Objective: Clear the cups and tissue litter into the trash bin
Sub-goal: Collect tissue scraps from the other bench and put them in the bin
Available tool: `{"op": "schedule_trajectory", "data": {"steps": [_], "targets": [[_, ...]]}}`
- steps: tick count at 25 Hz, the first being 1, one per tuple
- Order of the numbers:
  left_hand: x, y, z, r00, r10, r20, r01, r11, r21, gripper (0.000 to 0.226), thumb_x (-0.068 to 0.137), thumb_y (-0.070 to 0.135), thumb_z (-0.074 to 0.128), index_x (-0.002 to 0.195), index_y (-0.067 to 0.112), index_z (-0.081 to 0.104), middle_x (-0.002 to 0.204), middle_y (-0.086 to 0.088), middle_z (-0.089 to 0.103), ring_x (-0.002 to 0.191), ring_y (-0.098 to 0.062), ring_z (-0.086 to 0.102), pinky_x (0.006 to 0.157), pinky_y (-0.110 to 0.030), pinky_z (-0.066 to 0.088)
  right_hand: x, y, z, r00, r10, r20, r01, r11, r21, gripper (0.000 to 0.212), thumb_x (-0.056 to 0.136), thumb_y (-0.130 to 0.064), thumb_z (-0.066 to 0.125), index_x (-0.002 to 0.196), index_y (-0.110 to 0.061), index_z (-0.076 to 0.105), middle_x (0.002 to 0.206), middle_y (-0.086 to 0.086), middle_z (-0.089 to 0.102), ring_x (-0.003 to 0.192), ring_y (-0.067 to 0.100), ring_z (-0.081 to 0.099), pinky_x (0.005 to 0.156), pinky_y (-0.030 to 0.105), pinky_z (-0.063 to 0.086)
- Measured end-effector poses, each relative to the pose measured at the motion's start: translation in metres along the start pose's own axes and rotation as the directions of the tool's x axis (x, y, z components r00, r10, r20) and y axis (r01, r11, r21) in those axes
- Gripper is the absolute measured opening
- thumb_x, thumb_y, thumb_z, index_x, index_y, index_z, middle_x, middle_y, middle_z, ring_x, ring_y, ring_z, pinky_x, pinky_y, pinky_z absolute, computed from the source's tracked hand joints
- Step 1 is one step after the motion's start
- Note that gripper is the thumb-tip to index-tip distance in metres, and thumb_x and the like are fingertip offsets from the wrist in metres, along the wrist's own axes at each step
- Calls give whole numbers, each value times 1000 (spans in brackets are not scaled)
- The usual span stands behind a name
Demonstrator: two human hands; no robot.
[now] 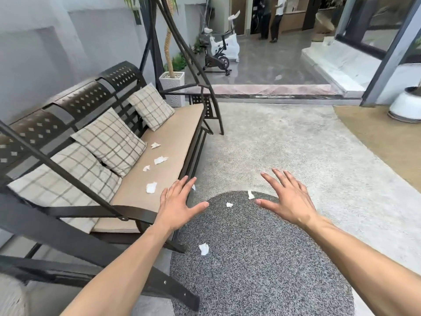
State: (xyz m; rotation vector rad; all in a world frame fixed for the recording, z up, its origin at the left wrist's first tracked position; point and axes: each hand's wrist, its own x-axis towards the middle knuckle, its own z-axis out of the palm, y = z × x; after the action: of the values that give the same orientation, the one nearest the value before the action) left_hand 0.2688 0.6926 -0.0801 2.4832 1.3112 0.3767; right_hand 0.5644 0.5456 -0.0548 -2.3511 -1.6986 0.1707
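Note:
Crumpled white tissues lie scattered. Several rest on the tan seat cushion (pixel 173 135) of the swing bench, among them one near its front edge (pixel 151 187) and one further back (pixel 160 160). Three more lie on the grey round rug (pixel 262 258): one close to me (pixel 204 249), two at the far rim (pixel 229 204) (pixel 250 194). My left hand (pixel 177 204) hovers open, fingers spread, over the bench's front corner. My right hand (pixel 289 199) is open above the rug's far edge. No cup or trash bin is in view.
The dark metal swing frame (pixel 136 265) and armrest (pixel 134 213) stand at my left, with three checked pillows (pixel 109 140) on the seat. An exercise bike (pixel 218 55), a planter (pixel 172 84) and a white pot (pixel 405 106) stand further off. Two people stand at the far doorway (pixel 271 19).

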Motion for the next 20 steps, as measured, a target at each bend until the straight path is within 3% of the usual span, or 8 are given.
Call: {"op": "schedule_trajectory", "data": {"steps": [10,20], "targets": [[93,-22,35,993,-117,32,117,993,1,90,74,86,38,151,44,15,162,10,14,149,-16,10,120,-50,5,111,28,30,998,-35,45,34,999,21,88,74,-83,41,148,-49,7,162,-7,-1,149,19,-1,119,53,7],[271,-65,40,991,-125,41,125,992,13,89,76,82,43,151,44,14,163,7,11,150,-17,7,120,-51,3,281,47,30,999,-17,46,18,999,-28,85,77,-80,43,149,-48,10,163,-8,2,150,21,1,119,51,10]]}}
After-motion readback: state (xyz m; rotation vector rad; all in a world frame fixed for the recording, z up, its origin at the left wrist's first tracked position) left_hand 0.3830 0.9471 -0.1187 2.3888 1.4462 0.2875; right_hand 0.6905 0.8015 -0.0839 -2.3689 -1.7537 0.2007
